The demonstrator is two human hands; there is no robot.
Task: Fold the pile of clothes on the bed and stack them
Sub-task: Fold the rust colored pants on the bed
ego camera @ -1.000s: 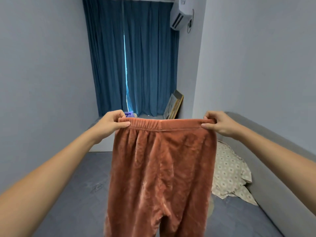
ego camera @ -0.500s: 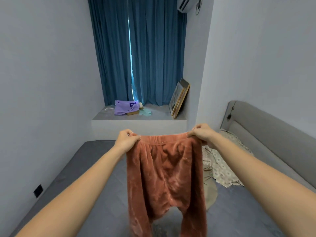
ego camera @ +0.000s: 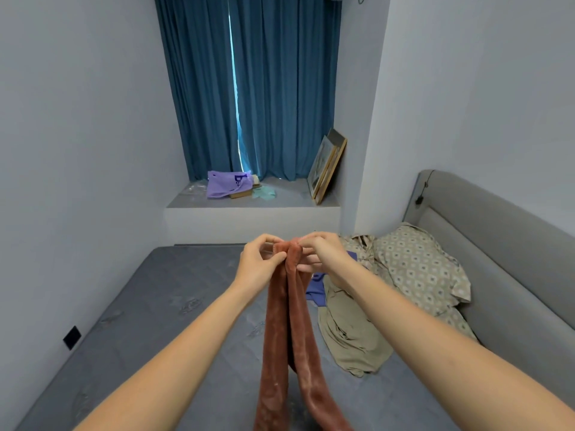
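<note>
Rust-coloured velvet trousers [ego camera: 291, 331] hang over the grey bed [ego camera: 174, 309], folded lengthwise so the two legs lie side by side. My left hand [ego camera: 259, 262] and my right hand [ego camera: 322, 255] meet at the waistband, both pinching it together. The legs trail down out of the bottom of the view. To the right on the bed lies a pile of clothes: a beige garment [ego camera: 351, 334], a patterned beige one [ego camera: 420, 269] and a blue-purple piece [ego camera: 315, 289] partly hidden behind my right arm.
A grey padded headboard [ego camera: 497, 244] runs along the right side. Beyond the bed a window ledge [ego camera: 249, 206] carries a purple bag [ego camera: 225, 183] and leaning picture frames [ego camera: 326, 166] before blue curtains [ego camera: 252, 85]. A grey wall closes the left side.
My hands have come together, bringing the two ends of the waistband side by side, and have lowered. The trousers went from spread wide to folded in half lengthwise. The view has tilted downward.
</note>
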